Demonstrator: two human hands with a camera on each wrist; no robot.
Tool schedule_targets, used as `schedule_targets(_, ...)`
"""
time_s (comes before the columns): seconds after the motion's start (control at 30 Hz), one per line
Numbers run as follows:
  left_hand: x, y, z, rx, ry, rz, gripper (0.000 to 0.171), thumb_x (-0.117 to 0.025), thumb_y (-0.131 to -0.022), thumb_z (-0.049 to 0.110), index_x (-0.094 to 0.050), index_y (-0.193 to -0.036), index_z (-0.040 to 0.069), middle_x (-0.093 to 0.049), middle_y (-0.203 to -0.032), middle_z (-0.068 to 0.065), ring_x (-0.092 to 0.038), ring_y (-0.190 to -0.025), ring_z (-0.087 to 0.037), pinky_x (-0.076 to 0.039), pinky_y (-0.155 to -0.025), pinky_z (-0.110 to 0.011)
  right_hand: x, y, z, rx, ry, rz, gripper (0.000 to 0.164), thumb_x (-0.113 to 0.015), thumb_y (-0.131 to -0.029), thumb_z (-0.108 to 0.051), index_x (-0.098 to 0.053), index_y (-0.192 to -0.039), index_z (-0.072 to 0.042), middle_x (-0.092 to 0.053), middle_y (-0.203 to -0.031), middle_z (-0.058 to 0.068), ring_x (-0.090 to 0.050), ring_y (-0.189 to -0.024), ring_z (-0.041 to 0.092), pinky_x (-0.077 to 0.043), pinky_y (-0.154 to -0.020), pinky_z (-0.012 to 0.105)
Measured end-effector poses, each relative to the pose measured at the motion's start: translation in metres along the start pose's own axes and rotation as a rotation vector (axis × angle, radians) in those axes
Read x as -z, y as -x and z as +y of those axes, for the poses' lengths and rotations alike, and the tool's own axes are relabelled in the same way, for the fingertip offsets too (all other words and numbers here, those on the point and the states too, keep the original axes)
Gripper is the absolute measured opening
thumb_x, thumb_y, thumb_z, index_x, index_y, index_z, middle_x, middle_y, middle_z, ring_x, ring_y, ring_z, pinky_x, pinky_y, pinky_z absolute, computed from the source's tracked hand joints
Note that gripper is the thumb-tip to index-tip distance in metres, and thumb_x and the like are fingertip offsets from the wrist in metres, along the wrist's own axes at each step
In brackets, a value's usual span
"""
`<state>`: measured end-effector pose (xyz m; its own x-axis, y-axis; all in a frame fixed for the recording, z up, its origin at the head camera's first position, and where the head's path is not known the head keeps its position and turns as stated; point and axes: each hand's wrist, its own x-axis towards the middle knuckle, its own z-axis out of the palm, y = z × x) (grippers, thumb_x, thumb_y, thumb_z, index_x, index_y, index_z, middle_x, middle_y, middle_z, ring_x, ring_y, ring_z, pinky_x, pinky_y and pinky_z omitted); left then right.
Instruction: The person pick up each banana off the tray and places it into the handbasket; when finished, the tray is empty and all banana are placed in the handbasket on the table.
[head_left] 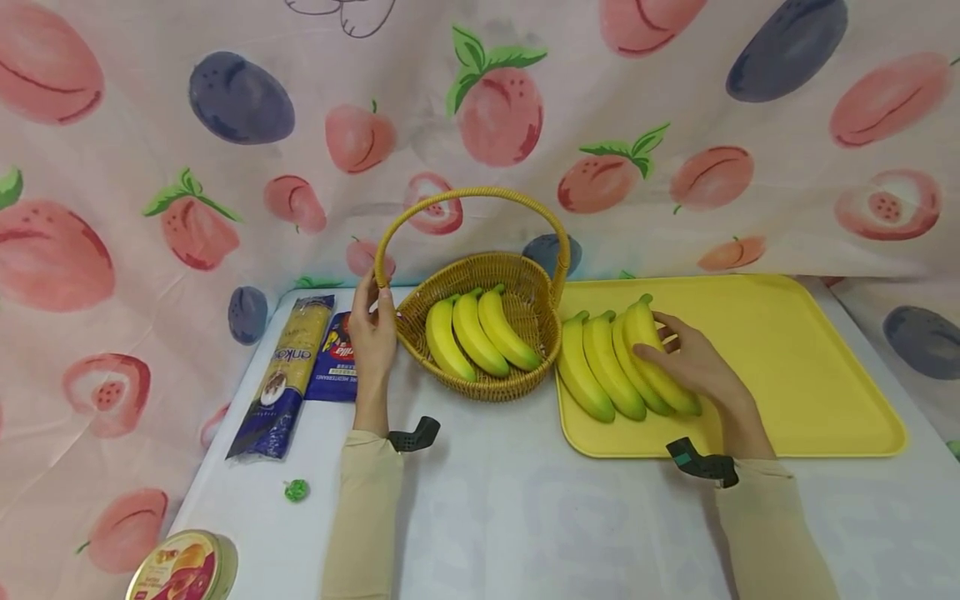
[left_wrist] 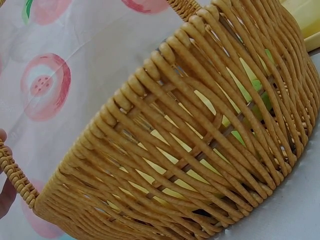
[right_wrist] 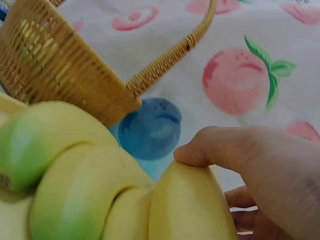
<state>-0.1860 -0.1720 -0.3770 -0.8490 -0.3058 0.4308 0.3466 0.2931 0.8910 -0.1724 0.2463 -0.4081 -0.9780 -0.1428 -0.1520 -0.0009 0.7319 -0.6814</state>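
A wicker basket (head_left: pixel 480 390) with a tall arched handle (head_left: pixel 480 192) stands near the back wall, three yellow bananas (head_left: pixel 480 333) lying inside it. My left hand (head_left: pixel 373 337) grips the handle's left base; only a bit of that hand shows at the left wrist view's edge. To the right, several bananas (head_left: pixel 587 371) lie side by side at the left end of a yellow tray (head_left: pixel 795 367). With thumb and fingers, my right hand (head_left: pixel 705 358) holds the rightmost banana (head_left: pixel 670 385); the right wrist view shows the thumb pressing on this banana (right_wrist: pixel 187 205).
Left of the basket are a pasta packet (head_left: pixel 288 358) and a blue packet (head_left: pixel 330 367), partly behind my left hand. A small green object (head_left: pixel 296 490) and a round tin (head_left: pixel 180 571) sit nearer the front left. A fruit-print cloth (head_left: pixel 300 67) hangs behind.
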Motion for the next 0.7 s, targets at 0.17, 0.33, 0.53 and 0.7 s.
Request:
schedule_targets(0.17,0.001,-0.001,-0.001,0.000,0.007,-0.002,0.039,-0.045,-0.099,0.011,-0.048,-0.138,0.011,-0.058,-0.130,-0.015,-0.051,-0.124,-0.024,-0.042,-0.102,-0.047,-0.005,0.001,-0.013,0.021,-0.014,0.005,0.079,-0.056,-0.090,-0.047,-0.026,-0.148,-0.003,-0.046,-0.125,0.019,-0.047,-0.104,0.030,-0.041,-0.076,0.031)
schedule_targets(0.33,0.002,0.000,-0.001,-0.002,0.006,-0.001,0.039,-0.045,-0.099,0.011,-0.048,-0.138,0.012,-0.058,-0.129,-0.015,-0.052,-0.123,-0.023,-0.045,-0.099,-0.044,-0.011,0.002,-0.027,0.050,-0.013,-0.030,0.081,-0.057,-0.089,-0.049,-0.027,-0.147,-0.002,-0.049,-0.124,0.017,-0.048,-0.104,0.029,-0.042,-0.078,0.032)
schedule_targets(0.53,0.002,0.001,0.001,0.006,-0.007,-0.002,0.040,-0.045,-0.099,0.011,-0.047,-0.139,0.012,-0.058,-0.129,-0.014,-0.054,-0.121,-0.023,-0.047,-0.092,-0.033,-0.019,0.004,-0.048,0.122,-0.015,-0.059,0.079,-0.059,-0.088,-0.049,-0.030,-0.147,-0.005,-0.051,-0.122,0.015,-0.050,-0.103,0.027,-0.043,-0.080,0.034)
schedule_targets(0.7,0.002,0.000,0.003,-0.016,-0.008,-0.008,0.040,-0.045,-0.099,0.011,-0.047,-0.138,0.009,-0.058,-0.129,-0.016,-0.054,-0.120,-0.026,-0.047,-0.089,-0.034,-0.025,0.007,-0.064,0.171,-0.029,-0.082,0.078,-0.061,-0.087,-0.049,-0.033,-0.146,-0.006,-0.054,-0.118,0.012,-0.052,-0.100,0.025,-0.044,-0.080,0.034)
